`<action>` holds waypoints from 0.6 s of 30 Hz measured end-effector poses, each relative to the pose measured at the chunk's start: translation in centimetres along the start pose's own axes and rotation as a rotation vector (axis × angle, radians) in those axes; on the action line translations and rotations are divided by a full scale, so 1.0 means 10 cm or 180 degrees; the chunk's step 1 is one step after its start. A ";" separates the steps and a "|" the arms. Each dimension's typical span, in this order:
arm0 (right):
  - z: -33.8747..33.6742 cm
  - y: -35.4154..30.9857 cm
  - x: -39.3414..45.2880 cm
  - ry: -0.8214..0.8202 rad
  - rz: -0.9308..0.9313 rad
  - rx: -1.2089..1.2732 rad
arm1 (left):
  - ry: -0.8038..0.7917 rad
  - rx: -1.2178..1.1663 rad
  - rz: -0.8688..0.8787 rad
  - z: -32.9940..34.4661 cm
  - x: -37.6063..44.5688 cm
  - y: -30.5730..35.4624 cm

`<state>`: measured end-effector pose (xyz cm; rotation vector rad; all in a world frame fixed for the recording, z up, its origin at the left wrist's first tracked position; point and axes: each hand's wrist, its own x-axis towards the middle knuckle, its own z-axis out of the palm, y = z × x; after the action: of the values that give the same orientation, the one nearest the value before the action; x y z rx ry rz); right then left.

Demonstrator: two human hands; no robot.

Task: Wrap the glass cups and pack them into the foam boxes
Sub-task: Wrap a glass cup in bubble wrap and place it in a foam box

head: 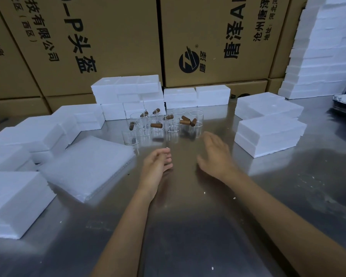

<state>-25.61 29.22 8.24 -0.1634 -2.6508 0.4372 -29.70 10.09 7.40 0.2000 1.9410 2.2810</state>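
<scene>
Both my hands hover empty over the steel table (188, 226), my left hand (158, 166) loosely curled, my right hand (216, 156) with fingers straight and relaxed. Just left of them lies the stack of wrapping sheets (86, 166); beyond my fingertips stand the glass cups (162, 124), bunched close, brown handles pointing every way. Foam boxes (268, 134) sit on the right, more at left and behind. I judge the next step is lifting one cup: best to take an outer one by its wall, straight up, without knocking its neighbours.
</scene>
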 end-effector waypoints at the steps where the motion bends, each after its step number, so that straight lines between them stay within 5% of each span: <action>1: 0.07 -0.05 0.02 -0.0166 0.0083 0.0318 | 0.0066 0.0140 0.0029 0.03 0.00 -0.01; 13: 0.02 -0.32 1.14 -0.0099 0.0641 0.1816 | 0.0789 0.0777 0.0260 -0.07 0.92 0.65; 18: -0.02 -0.60 2.11 -0.0670 0.1490 0.2839 | 0.1008 0.1109 0.0376 -0.11 1.71 0.96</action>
<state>-44.67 27.47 19.07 -0.4625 -2.3150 1.7966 -46.89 10.76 16.88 -0.0154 2.5465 2.1300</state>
